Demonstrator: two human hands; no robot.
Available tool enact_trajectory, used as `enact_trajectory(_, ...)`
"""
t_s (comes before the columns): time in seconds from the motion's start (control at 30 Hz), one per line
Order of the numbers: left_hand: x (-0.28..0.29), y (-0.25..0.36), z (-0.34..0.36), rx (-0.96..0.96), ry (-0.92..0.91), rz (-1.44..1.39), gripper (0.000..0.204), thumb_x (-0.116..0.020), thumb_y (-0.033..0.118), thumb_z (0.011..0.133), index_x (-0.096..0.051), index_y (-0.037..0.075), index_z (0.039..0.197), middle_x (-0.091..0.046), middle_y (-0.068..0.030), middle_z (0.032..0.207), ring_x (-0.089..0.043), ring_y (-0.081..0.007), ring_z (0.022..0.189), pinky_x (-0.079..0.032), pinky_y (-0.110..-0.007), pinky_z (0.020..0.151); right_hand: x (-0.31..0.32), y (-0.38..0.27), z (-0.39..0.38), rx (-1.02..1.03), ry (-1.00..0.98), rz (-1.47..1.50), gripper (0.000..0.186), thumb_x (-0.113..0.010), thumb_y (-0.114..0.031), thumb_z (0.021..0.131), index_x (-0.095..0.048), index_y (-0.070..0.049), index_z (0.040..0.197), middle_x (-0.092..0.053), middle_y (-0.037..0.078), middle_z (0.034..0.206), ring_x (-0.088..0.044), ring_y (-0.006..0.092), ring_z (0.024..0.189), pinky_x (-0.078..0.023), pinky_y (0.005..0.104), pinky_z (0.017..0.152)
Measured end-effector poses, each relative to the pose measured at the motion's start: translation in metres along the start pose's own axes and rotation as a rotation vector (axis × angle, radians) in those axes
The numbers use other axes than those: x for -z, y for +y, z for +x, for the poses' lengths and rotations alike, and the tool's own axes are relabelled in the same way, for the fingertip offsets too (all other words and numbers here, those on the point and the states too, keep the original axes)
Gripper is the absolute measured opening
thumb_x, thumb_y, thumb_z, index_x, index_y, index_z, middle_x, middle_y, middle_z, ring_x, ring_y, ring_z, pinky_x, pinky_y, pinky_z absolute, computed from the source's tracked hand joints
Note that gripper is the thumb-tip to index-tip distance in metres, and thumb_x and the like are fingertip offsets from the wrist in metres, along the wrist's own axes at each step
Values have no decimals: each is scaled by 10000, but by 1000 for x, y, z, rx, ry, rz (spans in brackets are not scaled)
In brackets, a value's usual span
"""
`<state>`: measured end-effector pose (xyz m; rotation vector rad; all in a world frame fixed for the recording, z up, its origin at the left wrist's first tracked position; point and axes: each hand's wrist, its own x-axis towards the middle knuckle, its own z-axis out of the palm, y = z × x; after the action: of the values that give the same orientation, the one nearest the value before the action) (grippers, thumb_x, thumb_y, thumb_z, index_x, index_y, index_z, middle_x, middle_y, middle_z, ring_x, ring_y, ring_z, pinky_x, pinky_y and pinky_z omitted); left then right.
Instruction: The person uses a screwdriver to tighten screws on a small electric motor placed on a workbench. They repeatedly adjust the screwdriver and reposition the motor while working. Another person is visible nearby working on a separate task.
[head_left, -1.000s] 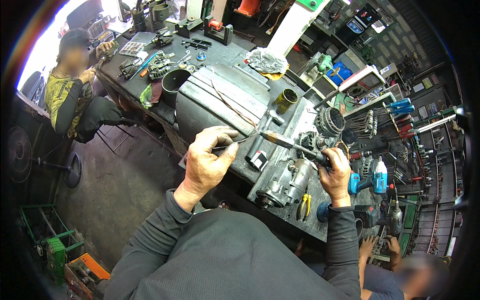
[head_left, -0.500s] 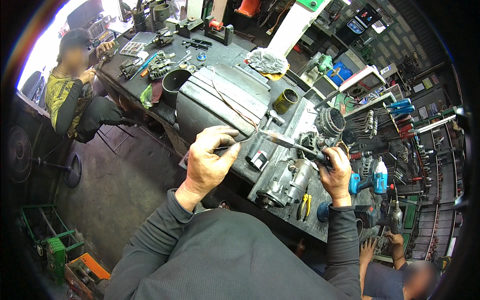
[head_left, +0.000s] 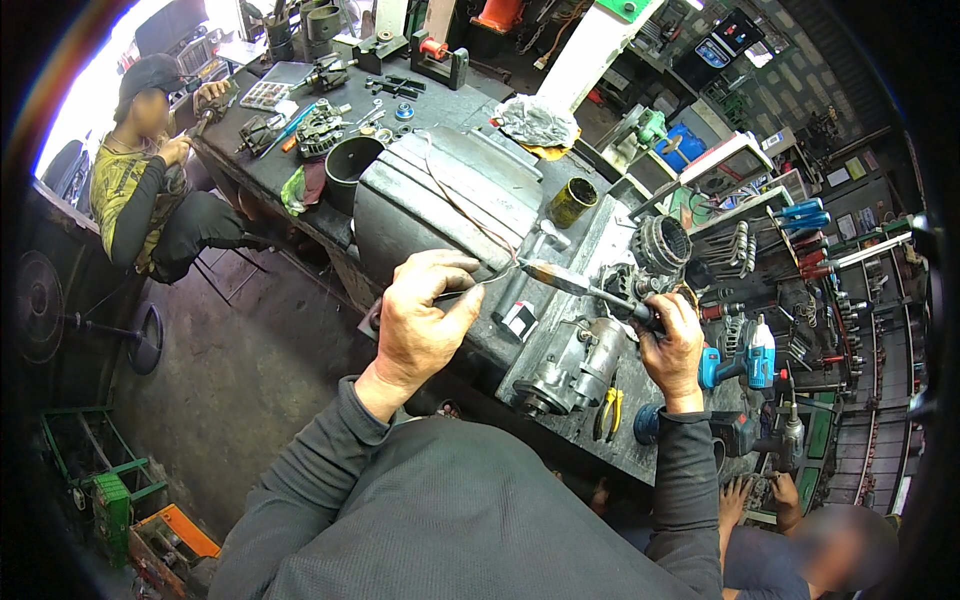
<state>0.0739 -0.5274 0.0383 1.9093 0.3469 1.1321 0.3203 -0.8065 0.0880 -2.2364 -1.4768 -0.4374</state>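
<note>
Between the thumb and fingers of my left hand (head_left: 425,318) is a thin silvery solder wire (head_left: 500,275), its end at the tip of a soldering iron (head_left: 558,278). The iron's dark handle lies in my right hand (head_left: 676,348), fingers wrapped round it. Tip and wire meet beside the lower right corner of a large grey metal motor housing (head_left: 440,195). A thin brown lead (head_left: 455,207) runs over the housing down to that same spot. Whether the tip touches the lead is too small to tell.
A starter motor (head_left: 575,368), yellow-handled pliers (head_left: 608,414) and a wire-wound stator (head_left: 661,244) lie on the bench near my right hand. A blue cordless driver (head_left: 755,355) is farther right. One co-worker (head_left: 140,190) sits at far left; another's hands show at lower right.
My hands, the solder wire and the iron keep almost the same place. The co-worker at lower right has shifted slightly.
</note>
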Motion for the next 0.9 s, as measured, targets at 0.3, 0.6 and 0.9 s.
enact_trajectory(0.3, -2, 0, 1, -7, 15, 18, 106, -846, -27, 853, -772, -9, 927, -789, -154, 1100, -742, -281, 1094, -567, -375, 986, 1, -1, 1, 0, -7, 0, 409, -917, -65, 810, -719, -41, 1167, -716, 158, 1093, -713, 394, 976, -572, 450, 862)
enact_trajectory(0.6, -3, 0, 0, -10, 20, 17, 114, -849, -20, 860, -772, -14, 944, -786, -154, 1117, -739, -274, 1098, -564, -372, 990, 2, -3, 1, -11, -15, 2, 412, -906, -51, 811, -726, -44, 1181, -723, 156, 1102, -716, 390, 986, -573, 447, 870)
enact_trajectory(0.9, -3, -2, -1, -5, 18, 6, 105, -844, -21, 863, -773, -17, 940, -783, -156, 1113, -739, -274, 1098, -566, -368, 984, 3, -3, 2, -1, -13, 3, 426, -918, -71, 816, -725, -48, 1194, -721, 155, 1107, -711, 386, 991, -571, 446, 870)
